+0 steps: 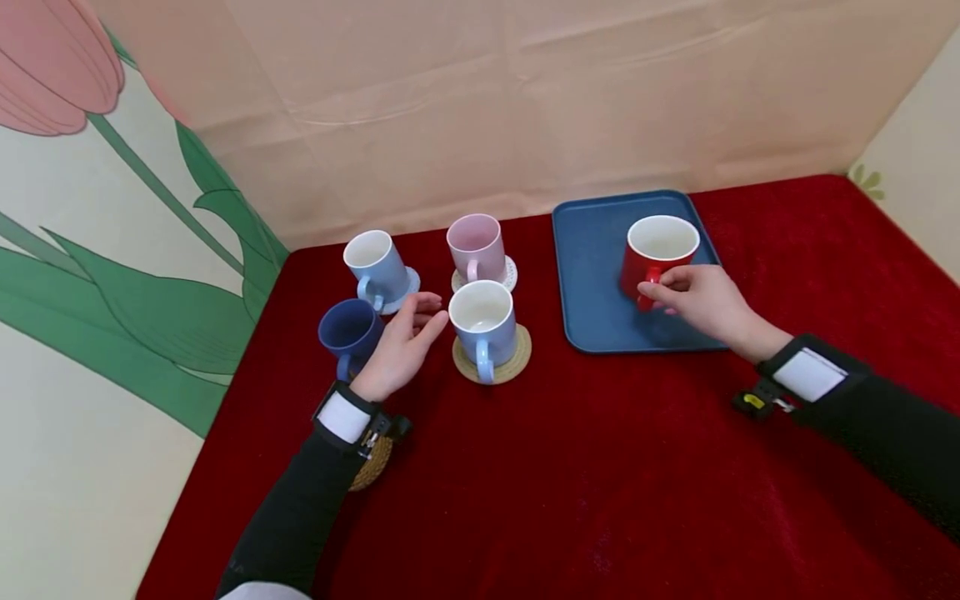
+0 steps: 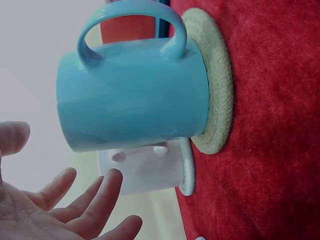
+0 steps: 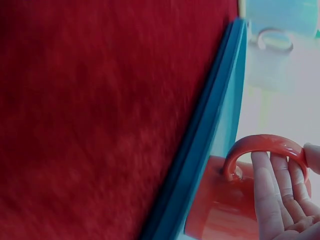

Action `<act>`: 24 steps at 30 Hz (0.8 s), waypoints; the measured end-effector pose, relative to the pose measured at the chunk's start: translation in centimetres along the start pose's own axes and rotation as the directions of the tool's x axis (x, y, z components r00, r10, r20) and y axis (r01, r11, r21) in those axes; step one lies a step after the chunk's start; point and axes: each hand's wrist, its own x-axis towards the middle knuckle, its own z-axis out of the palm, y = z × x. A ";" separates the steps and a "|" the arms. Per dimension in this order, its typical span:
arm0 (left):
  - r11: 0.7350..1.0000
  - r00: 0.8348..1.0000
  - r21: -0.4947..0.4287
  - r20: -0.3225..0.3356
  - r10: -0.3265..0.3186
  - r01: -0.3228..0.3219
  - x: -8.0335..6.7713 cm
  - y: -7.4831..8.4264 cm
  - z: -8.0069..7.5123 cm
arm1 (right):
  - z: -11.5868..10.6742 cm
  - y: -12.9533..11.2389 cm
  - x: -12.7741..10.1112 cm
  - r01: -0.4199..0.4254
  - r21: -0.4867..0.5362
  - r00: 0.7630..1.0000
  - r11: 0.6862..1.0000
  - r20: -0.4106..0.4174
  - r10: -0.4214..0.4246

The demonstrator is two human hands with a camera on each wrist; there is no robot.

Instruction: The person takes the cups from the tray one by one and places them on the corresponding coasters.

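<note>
On a red tablecloth, a dark blue mug stands at far left, with a light blue mug on a pale coaster just behind it. The person's left hand hovers between the dark blue mug and a second light blue mug, fingers spread and relaxed, gripping nothing; the left wrist view shows the open palm just short of that mug's side. This mug sits upright on a woven coaster, handle facing the person. Behind it, a pink mug rests on a white coaster. Further right, a blue tray lies on the cloth, carrying a red mug upright near its far right part. The right hand holds the red mug by its handle, fingers curled through the loop, the thumb on the handle's outer side.
</note>
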 end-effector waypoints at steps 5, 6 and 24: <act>1.000 1.000 -0.002 -0.001 0.004 -0.004 0.0 0.2 0.0 | 0.6 -0.5 -0.7 0.019 0.013 1.000 1.000 0.007 -0.019; 1.000 1.000 -0.001 -0.001 0.003 -0.003 0.0 0.2 0.0 | 0.7 -0.6 -0.8 0.018 0.018 1.000 1.000 0.006 -0.019; 0.999 0.998 -0.004 -0.051 0.044 -0.044 0.3 0.4 -0.1 | 4.6 -4.0 -3.2 0.066 0.111 0.997 0.992 0.042 -0.071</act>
